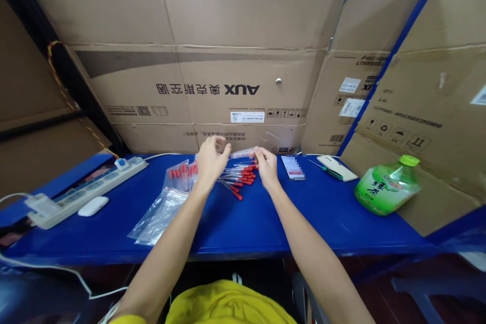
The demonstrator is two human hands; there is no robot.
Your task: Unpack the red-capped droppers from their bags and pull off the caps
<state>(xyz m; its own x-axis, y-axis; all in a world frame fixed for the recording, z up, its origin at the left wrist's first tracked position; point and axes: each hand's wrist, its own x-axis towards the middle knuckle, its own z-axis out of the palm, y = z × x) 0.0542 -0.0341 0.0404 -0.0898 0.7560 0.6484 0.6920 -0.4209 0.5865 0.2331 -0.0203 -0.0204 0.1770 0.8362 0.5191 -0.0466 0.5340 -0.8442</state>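
Observation:
My right hand [267, 166] pinches the end of a narrow clear plastic bag [243, 153] above the table; whatever is inside it is too blurred to make out. My left hand [211, 162] hovers just left of that bag, thumb and fingers apart, with nothing visible in it. Beneath and between the hands lies a fanned pile of small red-handled screwdrivers [243, 180] with thin pale shafts, handles towards the right. More red handles show inside clear bags [177, 171] left of my left hand, which partly covers them. Flat clear plastic bags [161, 215] lie nearer the front edge.
On the blue table [243, 233], a power strip [91, 192] and a white case [93, 206] lie left. A phone [293, 167], a green-handled screwdriver [332, 172], a white flat object [337, 167] and a green bottle [387, 187] are right. Cardboard [243, 20] walls the back.

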